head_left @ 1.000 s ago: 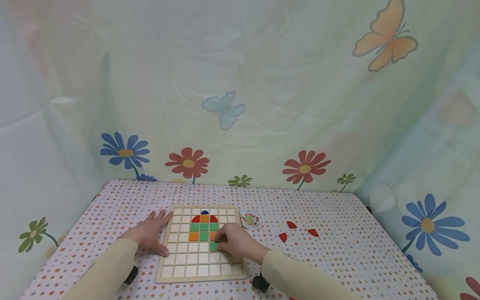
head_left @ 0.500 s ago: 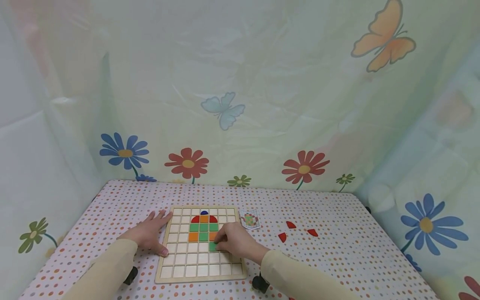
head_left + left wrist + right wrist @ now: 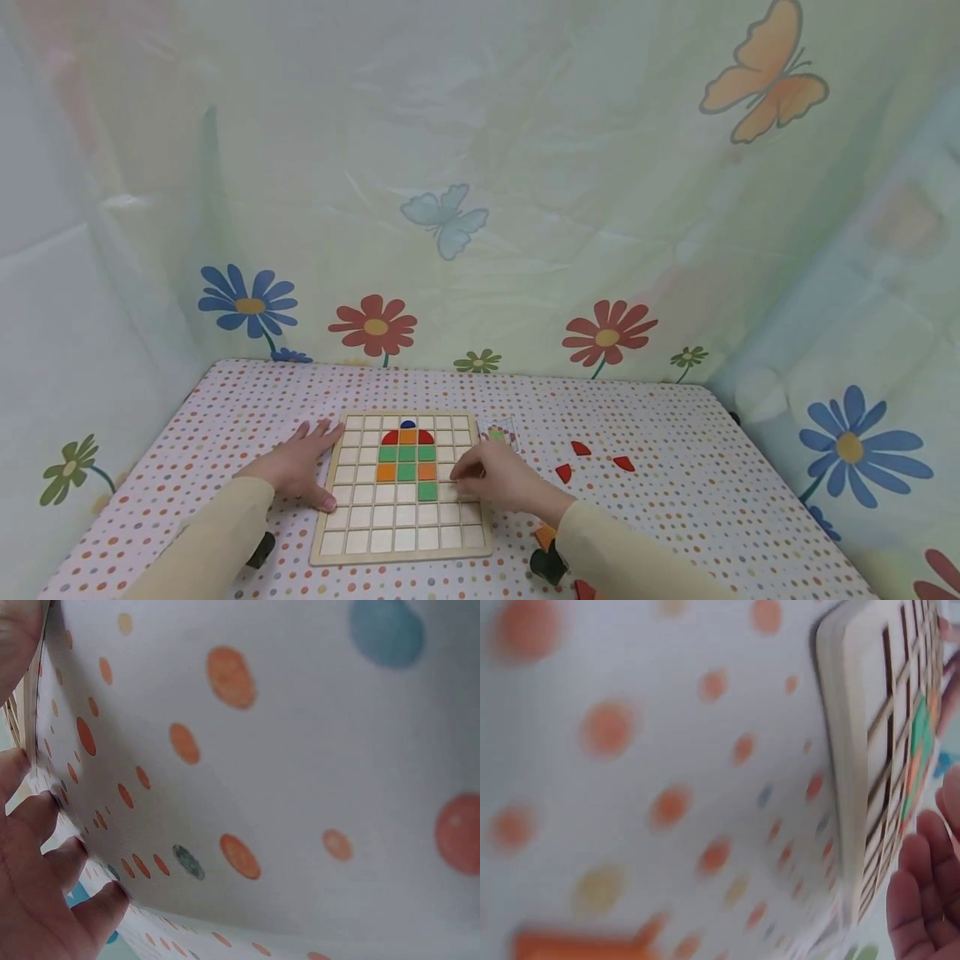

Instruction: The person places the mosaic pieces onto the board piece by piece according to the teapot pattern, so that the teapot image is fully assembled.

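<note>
A wooden grid board (image 3: 382, 540) lies flat on the dotted tabletop. Green, orange and red pieces with one blue half-round (image 3: 407, 424) fill several squares in its upper middle. The lowest is a green square tile (image 3: 427, 491). My left hand (image 3: 294, 467) rests with spread fingers against the board's left edge, thumb near the frame. Over the board's right side, my right hand (image 3: 498, 477) hovers with bent fingers and nothing visible between them. In the right wrist view its fingers (image 3: 922, 881) look loosely bent beside the board.
A small pattern card (image 3: 504, 427) lies right of the board, partly behind my right hand. Three red quarter-round pieces (image 3: 581, 448) are further right. An orange piece (image 3: 545, 534) and a red piece (image 3: 585, 590) show near my right sleeve.
My right hand has let go of the green tile, which stays on the board, and has moved right. An orange piece near the sleeve is now uncovered. My left hand stays put.
</note>
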The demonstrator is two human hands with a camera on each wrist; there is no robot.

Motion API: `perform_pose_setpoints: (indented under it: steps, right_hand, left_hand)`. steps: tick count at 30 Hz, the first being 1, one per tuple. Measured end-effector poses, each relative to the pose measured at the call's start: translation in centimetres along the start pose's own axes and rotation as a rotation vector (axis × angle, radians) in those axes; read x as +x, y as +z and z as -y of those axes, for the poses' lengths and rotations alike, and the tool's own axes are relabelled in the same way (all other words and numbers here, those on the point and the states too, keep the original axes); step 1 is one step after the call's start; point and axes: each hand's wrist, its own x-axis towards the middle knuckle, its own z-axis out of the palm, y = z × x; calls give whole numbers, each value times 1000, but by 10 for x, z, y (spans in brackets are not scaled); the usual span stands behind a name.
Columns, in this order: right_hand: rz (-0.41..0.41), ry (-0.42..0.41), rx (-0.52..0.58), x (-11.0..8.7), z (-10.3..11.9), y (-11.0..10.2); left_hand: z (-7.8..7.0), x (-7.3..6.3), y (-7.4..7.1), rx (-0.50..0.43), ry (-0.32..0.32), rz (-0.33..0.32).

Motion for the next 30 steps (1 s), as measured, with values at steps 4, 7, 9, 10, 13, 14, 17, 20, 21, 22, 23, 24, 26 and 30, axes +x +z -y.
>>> perform_pose_setpoints:
  steps: [4, 7, 9, 10, 13, 14, 17, 20, 21, 22, 23, 24, 26, 30]
  right_hand:
    - [-7, -9, 1, -19, -16, -15]
    - [-15, 4, 2, -37, -27, -26]
    - [-20, 24, 8, -49, -35, -33]
    - [-22, 37, 9, -56, -39, -35]
    - [-32, 80, 17, -73, -52, -42]
    - [-37, 92, 17, -79, -56, -44]
    - [-54, 133, 31, -96, -66, -49]
    - [-71, 174, 56, -110, -76, -51]
    - [-72, 185, 67, -115, -78, -52]
    - [-71, 200, 74, -119, -81, -52]
    - [-68, 212, 81, -124, -84, -52]
    - [-61, 216, 87, -128, -86, -52]
    - [-33, 211, 107, -137, -91, -52]
    - [48, 167, 161, -149, -102, -50]
  left_hand:
    - [0, 0, 1, 3, 6, -4]
    - [-2, -1, 0, 6, 6, -7]
    - [-3, -2, -1, 7, 2, -12]
    - [-3, -2, -1, 7, -2, -14]
    - [-2, 0, 0, 9, -9, -17]
    - [-2, 0, 0, 10, -13, -18]
    - [-2, 0, 0, 14, -17, -16]
    - [-3, -2, -1, 13, -18, -15]
    - [-3, -2, -1, 13, -17, -14]
    - [-3, -2, -1, 11, -16, -13]
    - [-3, -1, -1, 12, -14, -12]
    - [-3, -1, -1, 14, -14, -12]
    - [-3, -1, -1, 15, -14, -8]
    - [-3, -2, -2, 16, -6, 0]
